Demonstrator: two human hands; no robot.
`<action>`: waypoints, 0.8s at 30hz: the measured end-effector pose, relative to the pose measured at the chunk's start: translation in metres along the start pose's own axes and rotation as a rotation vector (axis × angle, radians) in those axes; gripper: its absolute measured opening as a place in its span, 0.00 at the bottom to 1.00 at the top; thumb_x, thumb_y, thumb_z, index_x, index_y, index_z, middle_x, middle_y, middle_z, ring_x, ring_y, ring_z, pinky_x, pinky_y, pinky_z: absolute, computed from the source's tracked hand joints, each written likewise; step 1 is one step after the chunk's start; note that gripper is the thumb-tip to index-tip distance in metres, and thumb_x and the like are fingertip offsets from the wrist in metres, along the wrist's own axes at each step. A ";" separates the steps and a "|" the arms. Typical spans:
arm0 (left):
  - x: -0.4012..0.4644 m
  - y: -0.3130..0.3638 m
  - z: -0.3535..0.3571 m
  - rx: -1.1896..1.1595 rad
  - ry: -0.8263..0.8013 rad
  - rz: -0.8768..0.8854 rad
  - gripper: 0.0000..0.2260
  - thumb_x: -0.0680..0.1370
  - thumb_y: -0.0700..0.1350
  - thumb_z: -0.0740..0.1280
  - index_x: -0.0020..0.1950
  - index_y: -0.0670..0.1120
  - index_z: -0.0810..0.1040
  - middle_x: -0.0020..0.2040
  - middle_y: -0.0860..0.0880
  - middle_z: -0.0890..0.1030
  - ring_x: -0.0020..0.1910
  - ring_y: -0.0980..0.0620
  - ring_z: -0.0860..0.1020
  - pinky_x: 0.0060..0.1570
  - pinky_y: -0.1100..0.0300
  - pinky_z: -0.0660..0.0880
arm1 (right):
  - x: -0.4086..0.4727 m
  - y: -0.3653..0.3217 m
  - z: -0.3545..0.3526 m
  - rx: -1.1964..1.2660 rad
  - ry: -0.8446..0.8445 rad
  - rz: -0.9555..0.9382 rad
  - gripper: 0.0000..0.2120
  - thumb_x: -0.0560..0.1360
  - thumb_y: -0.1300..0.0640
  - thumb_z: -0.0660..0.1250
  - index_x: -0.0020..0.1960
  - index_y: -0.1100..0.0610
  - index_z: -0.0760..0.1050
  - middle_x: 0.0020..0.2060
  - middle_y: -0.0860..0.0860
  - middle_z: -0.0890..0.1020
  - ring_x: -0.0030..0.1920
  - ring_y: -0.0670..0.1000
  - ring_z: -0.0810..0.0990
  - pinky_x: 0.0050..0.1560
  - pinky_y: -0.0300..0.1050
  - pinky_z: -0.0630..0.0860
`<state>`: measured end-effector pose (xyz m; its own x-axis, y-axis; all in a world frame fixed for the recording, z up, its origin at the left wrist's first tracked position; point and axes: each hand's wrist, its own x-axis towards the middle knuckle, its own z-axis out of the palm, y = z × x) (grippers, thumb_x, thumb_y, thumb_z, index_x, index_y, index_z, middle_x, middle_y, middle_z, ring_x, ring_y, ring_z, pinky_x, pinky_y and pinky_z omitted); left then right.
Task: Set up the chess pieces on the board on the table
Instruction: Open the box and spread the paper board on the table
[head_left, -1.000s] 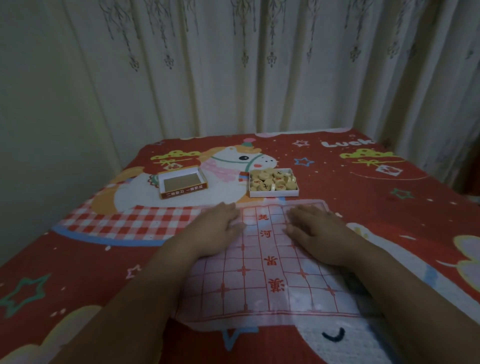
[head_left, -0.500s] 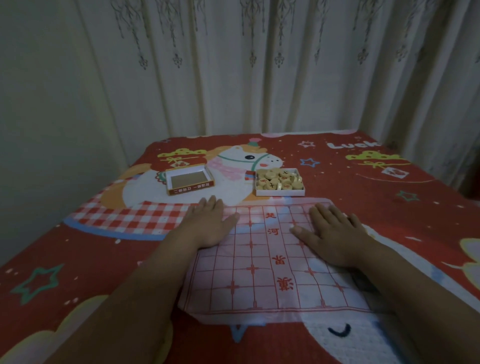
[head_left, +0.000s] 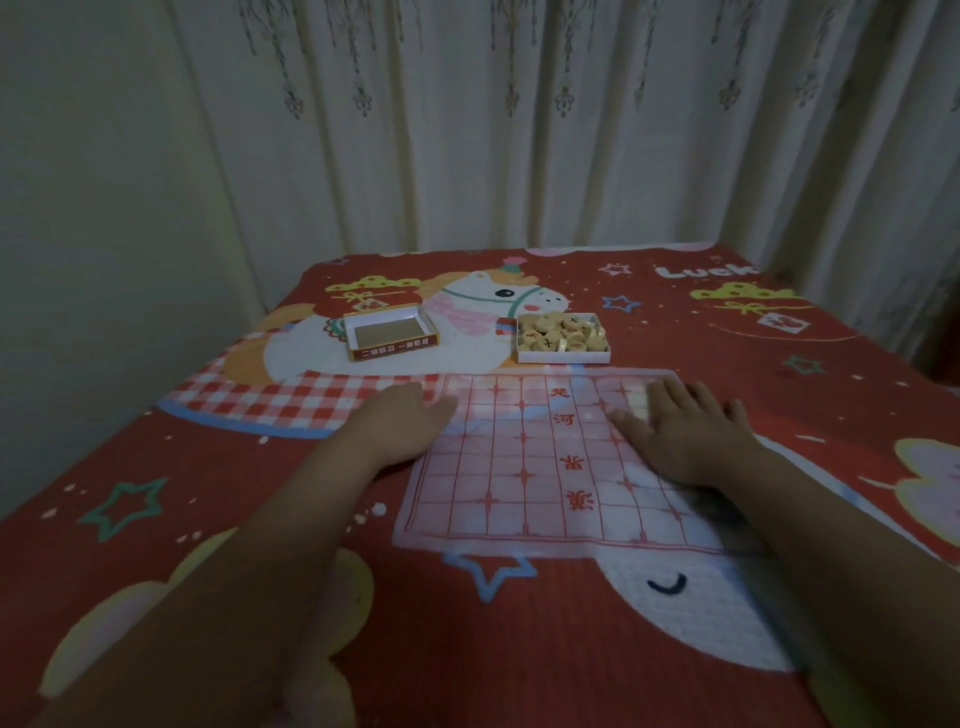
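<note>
Both hands lay flat, palms down and fingers extended, gripping nothing. The left hand (head_left: 402, 423) rested across the left edge of the thin translucent sheet board printed with a red grid (head_left: 535, 462), its fingertips on the sheet. The right hand (head_left: 685, 434) pressed on the board's right portion, thumb pointing inward. Both forearms stretched forward from the near edge of the table.

The single board lay spread on the red cartoon-print cloth (head_left: 519, 623) covering the table, at its middle, with no pieces on it. Red characters ran down its central column.

Beyond the board's far edge stood one white rectangular cardboard tray (head_left: 563, 357) heaped with round pale wooden chess pieces (head_left: 561, 335); their number could not be counted. To its left sat one empty red-sided box lid (head_left: 390, 338), apart from the tray.
</note>
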<state>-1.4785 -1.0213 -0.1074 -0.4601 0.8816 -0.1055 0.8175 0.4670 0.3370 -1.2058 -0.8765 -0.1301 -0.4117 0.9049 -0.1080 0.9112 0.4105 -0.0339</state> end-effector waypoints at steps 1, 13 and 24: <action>-0.010 -0.003 0.000 0.053 -0.001 -0.004 0.32 0.80 0.65 0.54 0.71 0.42 0.71 0.71 0.39 0.71 0.68 0.42 0.71 0.66 0.51 0.68 | 0.001 0.002 0.000 0.002 0.010 0.011 0.44 0.75 0.27 0.37 0.81 0.54 0.43 0.80 0.52 0.44 0.80 0.58 0.44 0.76 0.66 0.43; -0.067 0.028 0.021 0.162 0.122 0.403 0.28 0.83 0.60 0.48 0.81 0.52 0.50 0.82 0.49 0.45 0.80 0.49 0.40 0.77 0.49 0.40 | -0.023 -0.074 -0.005 0.023 0.167 -0.242 0.39 0.77 0.29 0.40 0.81 0.51 0.43 0.80 0.52 0.43 0.79 0.57 0.40 0.76 0.65 0.40; -0.073 0.022 0.045 0.299 -0.131 0.257 0.32 0.81 0.66 0.40 0.80 0.52 0.37 0.80 0.50 0.35 0.78 0.50 0.34 0.77 0.48 0.36 | -0.022 -0.043 0.009 0.034 0.046 -0.229 0.44 0.74 0.26 0.39 0.81 0.52 0.42 0.80 0.53 0.43 0.80 0.57 0.41 0.76 0.64 0.40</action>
<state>-1.4109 -1.0725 -0.1337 -0.1956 0.9643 -0.1783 0.9735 0.2129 0.0835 -1.2357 -0.9155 -0.1353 -0.6075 0.7929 -0.0486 0.7934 0.6026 -0.0858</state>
